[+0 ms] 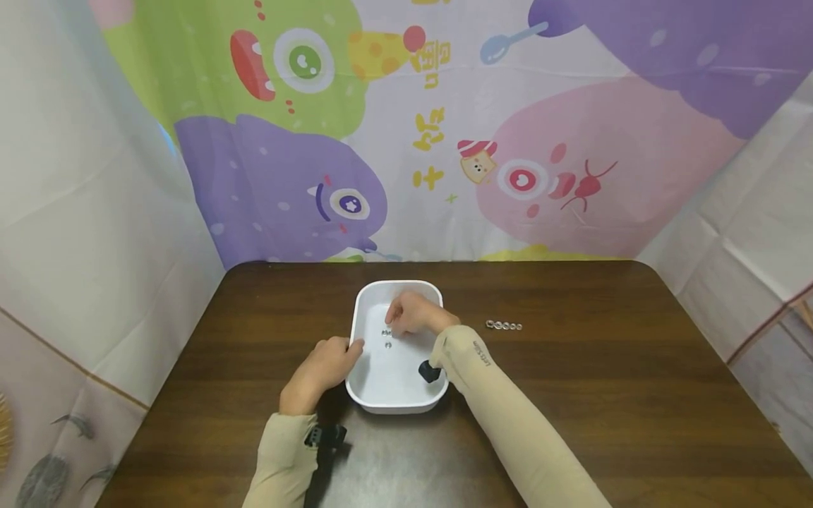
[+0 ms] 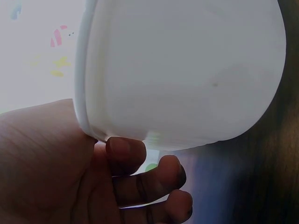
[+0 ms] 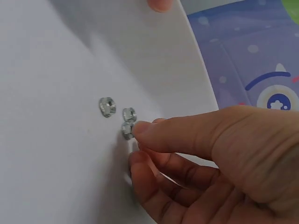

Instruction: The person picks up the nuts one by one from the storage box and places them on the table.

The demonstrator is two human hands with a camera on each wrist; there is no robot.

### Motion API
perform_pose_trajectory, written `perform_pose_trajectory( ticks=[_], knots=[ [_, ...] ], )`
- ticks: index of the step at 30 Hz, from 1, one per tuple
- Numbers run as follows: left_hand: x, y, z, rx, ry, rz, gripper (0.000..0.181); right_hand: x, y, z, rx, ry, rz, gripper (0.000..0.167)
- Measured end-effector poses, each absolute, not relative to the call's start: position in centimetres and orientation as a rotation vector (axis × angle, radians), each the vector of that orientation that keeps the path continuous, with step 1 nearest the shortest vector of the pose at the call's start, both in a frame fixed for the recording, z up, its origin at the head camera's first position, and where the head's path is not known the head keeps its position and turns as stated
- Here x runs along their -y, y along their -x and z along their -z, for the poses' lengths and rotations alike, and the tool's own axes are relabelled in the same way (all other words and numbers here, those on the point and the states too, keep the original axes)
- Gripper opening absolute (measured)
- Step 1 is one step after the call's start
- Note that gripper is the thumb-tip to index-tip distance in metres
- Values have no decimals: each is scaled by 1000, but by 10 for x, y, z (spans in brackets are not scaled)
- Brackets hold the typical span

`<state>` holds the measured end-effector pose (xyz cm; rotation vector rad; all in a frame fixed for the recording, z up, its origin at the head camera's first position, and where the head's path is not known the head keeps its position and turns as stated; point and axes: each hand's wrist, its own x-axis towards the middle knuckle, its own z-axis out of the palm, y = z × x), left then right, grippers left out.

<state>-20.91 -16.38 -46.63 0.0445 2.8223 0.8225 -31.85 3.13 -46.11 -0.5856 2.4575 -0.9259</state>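
A white rectangular plastic tray (image 1: 394, 384) sits on the table. My left hand (image 1: 327, 363) grips its left rim, thumb over the edge and fingers outside against the wall (image 2: 187, 74). Inside, my right hand (image 1: 413, 314) is low over the tray floor with bent fingers. Its thumb tip meets a small metal nut (image 3: 126, 131); whether a finger pinches the nut from behind is hidden. Touching that nut is a second nut (image 3: 130, 114), and a third nut (image 3: 107, 107) lies slightly apart on the tray floor.
To the right of the tray, a short row of several metal nuts (image 1: 504, 325) lies on the dark wooden table (image 1: 591, 381). A cartoon-printed cloth (image 1: 438, 233) hangs behind the table's far edge. Pale cloths (image 1: 101, 176) hang at both sides.
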Motion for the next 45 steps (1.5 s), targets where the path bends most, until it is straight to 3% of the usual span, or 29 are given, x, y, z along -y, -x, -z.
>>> perform_pose_trajectory(
  ticks=[30, 45],
  knots=[
    [162, 209, 465, -2825, -58, -835, 42, -32, 313, 461, -2552, 604, 754, 5],
    [164, 208, 466, -2805, -22, -847, 43, -70, 314, 420, -2603, 742, 849, 5]
  ],
)
